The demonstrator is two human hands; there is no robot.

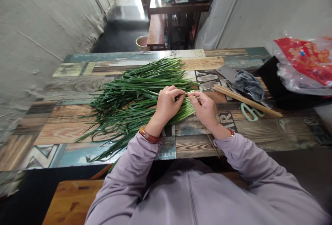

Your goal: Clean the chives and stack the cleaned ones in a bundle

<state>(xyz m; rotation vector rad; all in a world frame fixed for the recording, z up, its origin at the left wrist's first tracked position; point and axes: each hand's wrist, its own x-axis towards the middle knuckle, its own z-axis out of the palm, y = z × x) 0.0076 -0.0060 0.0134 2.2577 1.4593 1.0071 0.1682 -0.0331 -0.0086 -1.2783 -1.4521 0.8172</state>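
A big heap of long green chives (129, 100) lies across the patterned table (77, 128), tips pointing left. My left hand (167, 105) rests over the pale stem ends, fingers pinched on a chive stalk (187, 93). My right hand (204, 109) faces it, fingers also pinched on the same stalk end and holding a thin bamboo skewer (211, 142) that runs back toward my sleeve. Both wrists wear bracelets and the sleeves are lilac.
To the right lie a bundle of bamboo skewers (246, 101), green-handled scissors (249, 112), a cleaver (227, 72), a grey cloth (249, 84) and a red-printed plastic bag (303, 65). A wooden bench (70, 200) sits below; another table and bench (157, 27) stand beyond.
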